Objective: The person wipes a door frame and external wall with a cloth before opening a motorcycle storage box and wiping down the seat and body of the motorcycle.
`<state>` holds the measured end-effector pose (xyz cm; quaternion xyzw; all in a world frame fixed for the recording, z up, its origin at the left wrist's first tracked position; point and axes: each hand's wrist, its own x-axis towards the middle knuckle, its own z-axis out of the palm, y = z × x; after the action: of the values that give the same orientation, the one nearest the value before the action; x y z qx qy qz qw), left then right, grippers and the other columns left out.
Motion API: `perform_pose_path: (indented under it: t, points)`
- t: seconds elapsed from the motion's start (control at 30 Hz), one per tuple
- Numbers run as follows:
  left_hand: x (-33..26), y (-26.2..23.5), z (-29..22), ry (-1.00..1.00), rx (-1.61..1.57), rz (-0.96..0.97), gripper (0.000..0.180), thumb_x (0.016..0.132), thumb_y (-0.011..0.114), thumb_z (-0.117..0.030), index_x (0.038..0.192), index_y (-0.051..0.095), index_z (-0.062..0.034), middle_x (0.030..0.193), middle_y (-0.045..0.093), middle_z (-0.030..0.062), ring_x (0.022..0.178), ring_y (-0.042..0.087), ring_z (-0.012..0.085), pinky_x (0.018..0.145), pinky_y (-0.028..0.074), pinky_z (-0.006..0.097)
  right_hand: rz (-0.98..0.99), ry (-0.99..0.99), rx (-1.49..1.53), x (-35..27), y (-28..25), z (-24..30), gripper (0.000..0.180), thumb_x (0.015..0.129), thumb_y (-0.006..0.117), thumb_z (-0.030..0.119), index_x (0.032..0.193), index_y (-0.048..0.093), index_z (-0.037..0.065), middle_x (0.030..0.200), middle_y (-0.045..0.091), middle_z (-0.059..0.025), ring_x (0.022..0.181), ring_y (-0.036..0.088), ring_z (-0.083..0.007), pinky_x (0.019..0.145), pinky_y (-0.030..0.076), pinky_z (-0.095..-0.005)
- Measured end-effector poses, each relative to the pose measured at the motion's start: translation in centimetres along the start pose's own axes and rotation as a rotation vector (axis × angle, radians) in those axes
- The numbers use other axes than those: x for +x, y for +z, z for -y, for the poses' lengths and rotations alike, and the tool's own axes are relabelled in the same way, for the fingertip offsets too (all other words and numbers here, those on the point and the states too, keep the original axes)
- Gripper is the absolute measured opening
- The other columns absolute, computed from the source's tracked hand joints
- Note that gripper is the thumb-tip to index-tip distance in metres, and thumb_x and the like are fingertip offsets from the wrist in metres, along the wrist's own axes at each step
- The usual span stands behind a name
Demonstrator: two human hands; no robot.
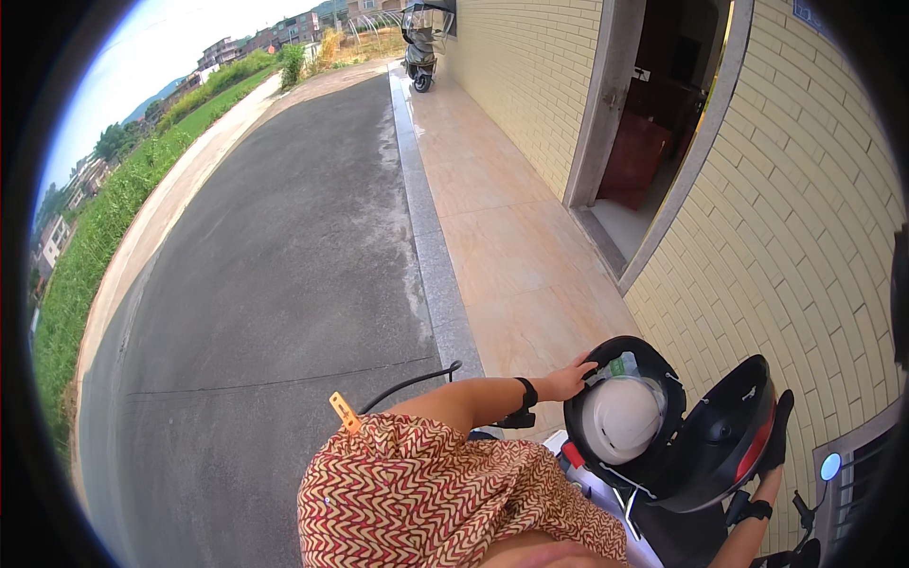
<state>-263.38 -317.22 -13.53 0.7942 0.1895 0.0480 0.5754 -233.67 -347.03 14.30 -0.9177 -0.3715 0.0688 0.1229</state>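
Observation:
A black scooter top box (pixel 674 390) stands open at the lower right, with a white helmet (pixel 622 418) inside it. A green and clear item (pixel 622 363) lies beside the helmet, too small to name. My left hand (pixel 566 379) grips the box's left rim, its fingers bent over the edge. The hinged lid (pixel 724 426), which has a red reflector on its outer side, is tilted out to the right. My right hand (pixel 774 464) is at the lid's outer edge and holds it; its fingers look dark and are partly hidden. Both wrists wear black bands.
The scooter (pixel 653 530) is below the box, its mirror (pixel 830 467) near the brick wall (pixel 805 170). An open doorway (pixel 653 142) breaks the wall. Another scooter (pixel 420 47) is parked far along the tiled walkway (pixel 502 246). Grey pavement (pixel 275 265) runs along the left.

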Motion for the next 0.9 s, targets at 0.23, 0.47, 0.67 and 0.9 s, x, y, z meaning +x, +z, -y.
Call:
perform_pose_path:
  t: [0.23, 0.47, 0.67, 0.9]
  points:
    - [-0.4, 0.2, -1.2, -0.026, 0.08, 0.13, 0.059, 0.082, 0.042, -0.002, 0.139, 0.033, -0.0124, 0.151, 0.012, 0.0203, 0.13, 0.033, 0.041, 0.105, 0.035, 0.041, 0.008, 0.412, 0.006, -18.3, 8.9, -8.0, 0.045, 0.072, 0.069, 0.006, 0.114, 0.056, -0.005, 0.113, 0.061, -0.0223, 0.105, 0.057, -0.0362, 0.089, 0.044, -0.0395]
    - [-0.4, -1.4, 1.8, 0.093, 0.214, 0.034, 0.052, 0.081, 0.045, -0.004, 0.132, 0.042, -0.0121, 0.145, 0.013, 0.0325, 0.119, 0.042, 0.0484, 0.095, 0.043, 0.048, -0.163, 0.578, 0.244, -24.0, 15.4, -3.3, 0.034, 0.069, 0.072, 0.006, 0.1, 0.063, -0.005, 0.102, 0.064, -0.0244, 0.097, 0.059, -0.0412, 0.083, 0.047, -0.043]
    - [5.0, -5.7, -0.3, 0.225, 0.356, 0.105, 0.05, 0.083, 0.043, -0.004, 0.133, 0.039, -0.0059, 0.144, 0.006, 0.035, 0.132, 0.023, 0.0484, 0.106, 0.032, 0.043, -0.463, 0.872, 1.553, -11.4, 19.8, 3.0, 0.054, 0.08, 0.052, 0.047, 0.117, 0.054, 0.007, 0.115, 0.056, -0.0133, 0.108, 0.05, -0.0301, 0.094, 0.039, -0.0411]
    - [5.4, -5.9, -1.7, 0.354, 0.292, 0.109, 0.045, 0.088, 0.049, -0.012, 0.132, 0.043, -0.0027, 0.149, 0.009, 0.0259, 0.138, 0.003, 0.044, 0.113, 0.018, 0.043, -0.385, 0.76, 1.761, -3.1, 20.5, 7.5, 0.074, 0.087, 0.036, 0.069, 0.129, 0.048, 0.009, 0.125, 0.052, -0.0094, 0.111, 0.046, -0.0202, 0.098, 0.034, -0.03]
